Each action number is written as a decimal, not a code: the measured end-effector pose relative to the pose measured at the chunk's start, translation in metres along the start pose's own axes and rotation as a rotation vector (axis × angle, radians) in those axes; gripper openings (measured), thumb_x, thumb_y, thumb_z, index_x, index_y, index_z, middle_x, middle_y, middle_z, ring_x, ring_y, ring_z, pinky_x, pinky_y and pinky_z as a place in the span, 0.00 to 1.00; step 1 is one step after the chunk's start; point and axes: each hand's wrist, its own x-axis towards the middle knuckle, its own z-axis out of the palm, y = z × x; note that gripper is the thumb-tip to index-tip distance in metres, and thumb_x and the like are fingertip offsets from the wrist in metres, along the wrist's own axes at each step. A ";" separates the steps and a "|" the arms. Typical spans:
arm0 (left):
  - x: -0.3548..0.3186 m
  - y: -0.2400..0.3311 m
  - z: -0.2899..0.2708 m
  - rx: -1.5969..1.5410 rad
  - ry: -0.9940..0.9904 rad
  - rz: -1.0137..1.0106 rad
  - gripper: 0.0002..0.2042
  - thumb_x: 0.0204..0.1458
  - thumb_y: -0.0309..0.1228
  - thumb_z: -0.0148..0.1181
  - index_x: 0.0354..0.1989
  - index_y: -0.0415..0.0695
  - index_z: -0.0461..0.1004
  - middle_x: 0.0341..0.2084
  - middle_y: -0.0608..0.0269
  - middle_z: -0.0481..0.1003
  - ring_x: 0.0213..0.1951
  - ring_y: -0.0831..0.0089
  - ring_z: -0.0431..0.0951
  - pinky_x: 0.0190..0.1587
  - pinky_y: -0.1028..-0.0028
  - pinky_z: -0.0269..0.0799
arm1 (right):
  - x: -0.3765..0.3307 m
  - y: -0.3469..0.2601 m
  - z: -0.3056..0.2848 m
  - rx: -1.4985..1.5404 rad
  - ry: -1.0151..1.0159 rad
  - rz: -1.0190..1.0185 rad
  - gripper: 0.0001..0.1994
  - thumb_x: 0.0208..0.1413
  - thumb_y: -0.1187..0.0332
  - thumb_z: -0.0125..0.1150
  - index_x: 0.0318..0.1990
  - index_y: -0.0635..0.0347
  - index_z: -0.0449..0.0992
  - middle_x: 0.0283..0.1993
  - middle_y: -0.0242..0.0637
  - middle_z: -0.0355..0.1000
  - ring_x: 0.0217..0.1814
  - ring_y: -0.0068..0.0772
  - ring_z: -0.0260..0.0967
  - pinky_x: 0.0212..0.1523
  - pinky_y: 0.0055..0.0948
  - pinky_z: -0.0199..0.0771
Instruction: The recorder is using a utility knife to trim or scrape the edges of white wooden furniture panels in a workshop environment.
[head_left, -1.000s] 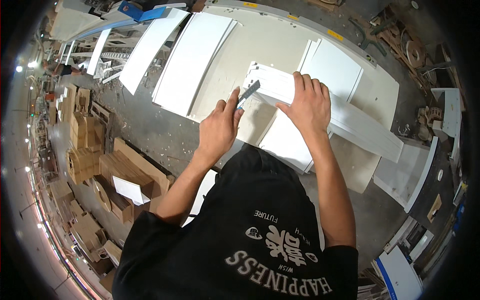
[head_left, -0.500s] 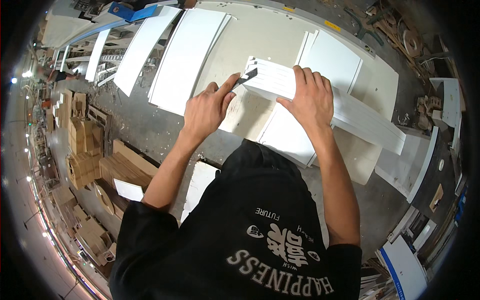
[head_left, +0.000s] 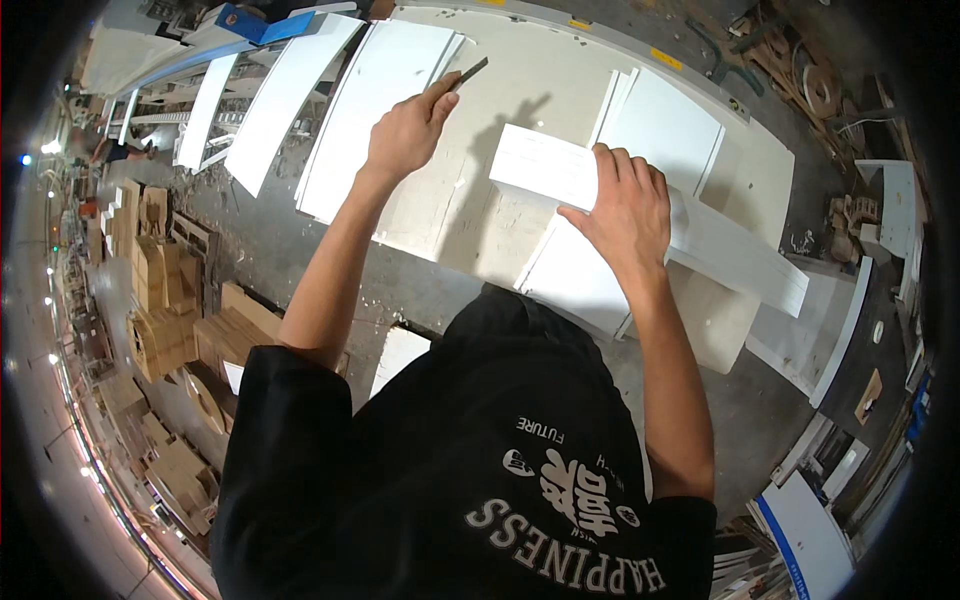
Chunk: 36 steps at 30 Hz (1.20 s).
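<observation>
Head view: we saw the long white bundle of boards lying slantwise over the cream bench, its right end reaching past the bench's edge. Our right hand clasped it toward its left end, thumb against the near side and fingers spread over the top. Our left hand was closed around a slim, dark-bladed knife, held up well apart from the boards; its handle was hidden in the fist.

We judged the bundle stiff and moderately heavy, with a smooth face that could slide under a light touch and corners that might chip. A broad grip across its width, nearer the middle, would probably have balanced the length best.

Its faces looked flat and matt, with faint parallel lines at the right end. Thin, square-edged white panels lay beyond it, and a stack of larger white sheets lay to the left.
</observation>
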 end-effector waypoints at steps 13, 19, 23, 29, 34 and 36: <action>-0.004 0.019 0.004 -0.295 -0.174 0.494 0.28 0.70 0.35 0.60 0.78 0.60 0.66 0.46 0.53 0.86 0.35 0.58 0.87 0.41 0.61 0.82 | 0.000 -0.002 0.004 -0.031 -0.028 0.053 0.43 0.41 0.50 0.87 0.65 0.54 0.73 0.58 0.33 0.76 0.62 0.39 0.73 0.69 0.41 0.70; -0.003 -0.003 0.000 -0.116 -0.140 0.717 0.31 0.67 0.30 0.60 0.77 0.71 0.66 0.57 0.65 0.85 0.28 0.64 0.86 0.35 0.66 0.88 | 0.004 -0.001 0.010 -0.052 0.015 0.054 0.44 0.38 0.50 0.88 0.65 0.54 0.74 0.59 0.33 0.77 0.59 0.38 0.74 0.66 0.39 0.71; -0.045 -0.006 -0.018 0.098 -0.227 0.771 0.37 0.64 0.31 0.62 0.79 0.78 0.59 0.62 0.70 0.82 0.32 0.69 0.88 0.31 0.70 0.88 | 0.002 -0.002 0.008 -0.041 0.012 0.042 0.46 0.36 0.48 0.88 0.64 0.57 0.74 0.59 0.38 0.78 0.60 0.43 0.74 0.64 0.42 0.72; -0.082 -0.029 0.013 -0.210 -0.504 0.582 0.33 0.68 0.18 0.55 0.78 0.67 0.65 0.53 0.61 0.86 0.31 0.78 0.87 0.24 0.78 0.84 | 0.001 0.000 0.013 -0.093 0.052 0.042 0.47 0.34 0.48 0.90 0.64 0.54 0.74 0.58 0.33 0.77 0.58 0.37 0.74 0.63 0.38 0.72; -0.088 -0.026 0.099 -0.798 0.016 0.004 0.28 0.64 0.27 0.62 0.74 0.49 0.69 0.49 0.51 0.87 0.38 0.54 0.90 0.41 0.62 0.87 | 0.004 -0.004 0.013 -0.070 0.044 0.049 0.46 0.35 0.49 0.89 0.64 0.54 0.74 0.58 0.34 0.77 0.59 0.39 0.73 0.65 0.40 0.71; -0.094 -0.027 0.123 -0.676 -0.093 0.022 0.29 0.64 0.29 0.65 0.74 0.47 0.68 0.49 0.50 0.87 0.41 0.52 0.90 0.43 0.60 0.86 | 0.004 -0.004 0.013 -0.064 0.049 0.056 0.46 0.36 0.49 0.89 0.64 0.54 0.74 0.58 0.35 0.77 0.60 0.40 0.73 0.66 0.41 0.71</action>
